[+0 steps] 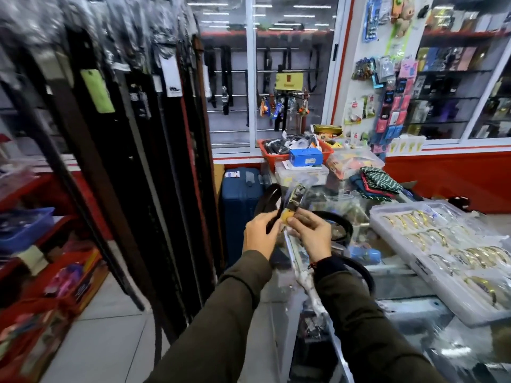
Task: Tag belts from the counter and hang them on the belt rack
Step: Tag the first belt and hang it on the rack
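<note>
A black belt (269, 199) loops up between my hands above the counter's left end. My left hand (258, 233) is closed around its strap. My right hand (312, 232) pinches a small yellow tag (287, 216) against the belt, just under its plastic-wrapped buckle end (297, 193). The rest of the strap curves behind my right wrist and down over the glass counter (401, 288). The belt rack (132, 150) fills the left side, hung with many dark belts in plastic sleeves.
A white tray of gold bangles (448, 244) lies on the counter at right. Behind my hands stand a red basket (276, 154) with a blue box and folded cloth pouches (378, 183). A blue suitcase (240, 200) stands on the floor between rack and counter.
</note>
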Demonstrator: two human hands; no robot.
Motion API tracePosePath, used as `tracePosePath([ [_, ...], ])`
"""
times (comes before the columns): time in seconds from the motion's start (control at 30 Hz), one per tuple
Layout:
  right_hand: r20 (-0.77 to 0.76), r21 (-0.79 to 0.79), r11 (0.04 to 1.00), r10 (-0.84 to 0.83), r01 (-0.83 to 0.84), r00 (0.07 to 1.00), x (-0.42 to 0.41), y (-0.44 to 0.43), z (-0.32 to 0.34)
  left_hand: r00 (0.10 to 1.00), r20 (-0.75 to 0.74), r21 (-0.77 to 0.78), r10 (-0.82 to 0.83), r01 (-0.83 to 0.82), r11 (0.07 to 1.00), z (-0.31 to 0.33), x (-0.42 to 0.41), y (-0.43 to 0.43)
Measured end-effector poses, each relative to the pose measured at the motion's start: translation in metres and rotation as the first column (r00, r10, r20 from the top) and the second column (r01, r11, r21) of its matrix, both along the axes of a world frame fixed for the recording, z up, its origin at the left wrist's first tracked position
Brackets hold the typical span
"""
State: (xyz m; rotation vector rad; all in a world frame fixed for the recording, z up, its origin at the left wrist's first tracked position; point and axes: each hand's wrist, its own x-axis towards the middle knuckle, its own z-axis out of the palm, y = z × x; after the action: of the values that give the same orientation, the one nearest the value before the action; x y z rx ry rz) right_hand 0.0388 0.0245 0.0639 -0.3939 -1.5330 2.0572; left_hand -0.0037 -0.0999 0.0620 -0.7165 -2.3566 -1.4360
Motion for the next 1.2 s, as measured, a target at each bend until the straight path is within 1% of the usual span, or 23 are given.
tracePosePath([
  [0.17,-0.037,0.247,0.963,0.116,-0.104,0.993,-0.016,-0.050,0.015,0.994,0.043,-0.004,0.102,-0.102,0.995,0.005,0.000,-0.057],
  [0.23,-0.042,0.301,0.941,0.177,-0.156,0.983,-0.022,-0.069,0.022,0.989,0.050,0.026,0.142,-0.143,0.989,0.009,0.002,-0.078],
  [0.4,-0.045,0.309,0.907,0.315,-0.287,0.948,-0.037,-0.117,0.039,0.972,0.017,0.117,0.235,-0.235,0.965,0.034,0.000,-0.121],
  [0.53,-0.129,0.254,0.915,0.353,-0.313,0.927,-0.047,-0.152,0.059,0.958,-0.028,0.185,0.286,-0.276,0.943,0.065,-0.011,-0.159],
  [0.67,-0.195,0.279,0.895,0.407,-0.347,0.892,-0.057,-0.179,0.093,0.964,0.050,0.293,0.263,-0.266,0.918,0.093,-0.021,-0.192],
  [0.77,-0.228,0.287,0.871,0.466,-0.399,0.855,-0.065,-0.204,0.121,0.967,0.097,0.438,0.234,-0.253,0.863,0.116,-0.028,-0.218],
  [0.83,-0.258,0.316,0.860,0.484,-0.400,0.836,-0.072,-0.219,0.140,0.972,0.123,0.523,0.202,-0.236,0.819,0.134,-0.033,-0.234],
  [0.9,-0.294,0.326,0.850,0.507,-0.413,0.810,-0.079,-0.237,0.162,0.978,0.103,0.571,0.183,-0.209,0.794,0.155,-0.037,-0.251],
  [1.0,-0.345,0.340,0.836,0.536,-0.430,0.770,-0.087,-0.265,0.197,0.984,0.047,0.603,0.174,-0.166,0.780,0.192,-0.039,-0.277],
  [1.1,-0.406,0.338,0.827,0.559,-0.449,0.723,-0.092,-0.291,0.229,0.981,-0.018,0.637,0.192,-0.137,0.759,0.226,-0.036,-0.302],
  [1.2,-0.442,0.357,0.833,0.549,-0.422,0.709,-0.095,-0.314,0.259,0.971,-0.070,0.657,0.229,-0.128,0.743,0.253,-0.033,-0.320],
])
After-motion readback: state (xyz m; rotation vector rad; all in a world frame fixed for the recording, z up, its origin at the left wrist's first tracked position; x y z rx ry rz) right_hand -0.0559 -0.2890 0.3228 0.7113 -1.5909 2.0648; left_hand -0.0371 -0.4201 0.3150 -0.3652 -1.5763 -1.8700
